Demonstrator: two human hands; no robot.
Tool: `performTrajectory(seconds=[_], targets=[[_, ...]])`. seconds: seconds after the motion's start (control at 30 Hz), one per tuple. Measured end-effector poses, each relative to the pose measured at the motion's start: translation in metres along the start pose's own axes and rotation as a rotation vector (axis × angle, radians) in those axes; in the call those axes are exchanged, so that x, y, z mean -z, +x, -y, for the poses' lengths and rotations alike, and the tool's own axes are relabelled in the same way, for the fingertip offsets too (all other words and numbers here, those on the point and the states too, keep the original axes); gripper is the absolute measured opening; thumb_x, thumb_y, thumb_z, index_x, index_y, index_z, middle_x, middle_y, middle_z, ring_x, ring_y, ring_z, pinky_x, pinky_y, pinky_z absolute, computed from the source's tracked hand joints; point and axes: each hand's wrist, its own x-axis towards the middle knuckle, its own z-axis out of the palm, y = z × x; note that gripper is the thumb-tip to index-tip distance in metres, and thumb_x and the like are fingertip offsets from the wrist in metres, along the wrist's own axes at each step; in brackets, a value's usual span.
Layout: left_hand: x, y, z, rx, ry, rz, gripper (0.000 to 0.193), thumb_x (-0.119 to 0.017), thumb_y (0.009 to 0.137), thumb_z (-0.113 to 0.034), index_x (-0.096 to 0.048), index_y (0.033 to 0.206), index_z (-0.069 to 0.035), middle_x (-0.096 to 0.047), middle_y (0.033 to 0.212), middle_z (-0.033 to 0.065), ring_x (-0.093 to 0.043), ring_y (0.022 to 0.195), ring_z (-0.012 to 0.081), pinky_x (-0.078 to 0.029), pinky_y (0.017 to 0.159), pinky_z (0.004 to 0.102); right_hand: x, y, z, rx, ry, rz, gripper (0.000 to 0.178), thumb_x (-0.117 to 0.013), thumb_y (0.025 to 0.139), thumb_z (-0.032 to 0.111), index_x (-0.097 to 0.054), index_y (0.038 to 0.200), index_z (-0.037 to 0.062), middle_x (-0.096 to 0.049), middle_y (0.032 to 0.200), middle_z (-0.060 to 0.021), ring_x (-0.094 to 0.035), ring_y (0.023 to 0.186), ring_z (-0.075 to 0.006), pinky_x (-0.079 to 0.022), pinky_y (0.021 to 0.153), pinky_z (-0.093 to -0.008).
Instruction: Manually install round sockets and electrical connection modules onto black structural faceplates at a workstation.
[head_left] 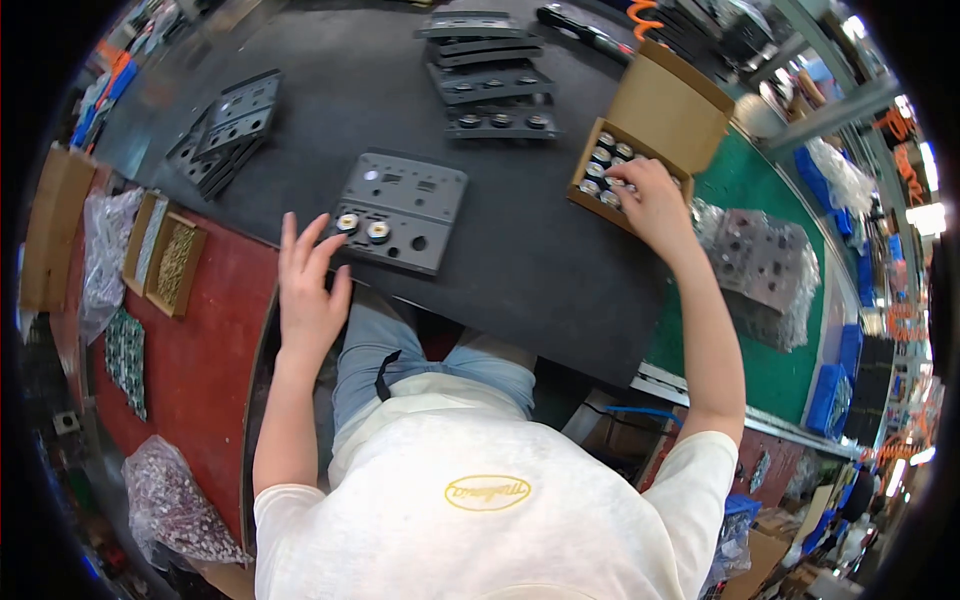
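Left hand [312, 300]: fingers spread wide, beside the near-left corner of the grey plate [405, 208]. Right hand [655, 205]: fingers narrowed among the round fittings [601, 155] in the open cardboard box [668, 100]; cannot tell whether one is gripped. Grey plate: flat on the dark worktop [530, 270], near its front edge, two similar fittings [378, 231] on it (hole to their right, bare). Handling, as judged: pinch one fitting by its sides, lift straight clear of its neighbours.
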Motion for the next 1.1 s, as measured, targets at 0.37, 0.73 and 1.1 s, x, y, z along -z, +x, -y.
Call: performTrajectory(seconds=[0.37,0.73,1.1], targets=[[-0.023,0.013,0.029,-0.118,-0.22,0.012,0.024,-0.068,0.072,0.004,-0.062,0.093,-0.004,-0.059,0.117,0.0089,-0.043,0.127,0.0352,-0.043,0.096,0.0436,-0.008,0.048,-0.005,-0.179,-0.12,0.34,0.029,-0.065,0.079,0.012,-0.061,0.106,0.0032,-0.054,0.097,-0.0115,-0.057,0.094,-0.0268,-0.046,0.084,-0.0368],[-0.037,-0.002,0.005,-0.282,-0.364,0.034,0.016,-0.067,0.07,0.005,-0.064,0.084,-0.003,-0.057,0.1,0.0096,-0.057,0.111,0.032,-0.043,0.095,0.0507,-0.016,0.065,0.021,-0.333,-0.445,0.388,0.025,-0.065,0.078,0.025,-0.065,0.098,0.0098,-0.068,0.09,-0.0079,-0.065,0.085,-0.0255,-0.05,0.076,-0.0362],[-0.027,0.019,-0.042,-0.328,-0.549,-0.033,0.029,-0.073,0.066,0.003,-0.063,0.093,-0.002,-0.059,0.107,0.0124,-0.056,0.11,0.0342,-0.048,0.088,0.0418,-0.016,-0.016,0.072,-0.494,1.541,0.144,0.04,-0.058,0.089,0.012,-0.049,0.124,-0.0044,-0.056,0.117,-0.0221,-0.062,0.1,-0.0262,-0.051,0.091,-0.0391]])
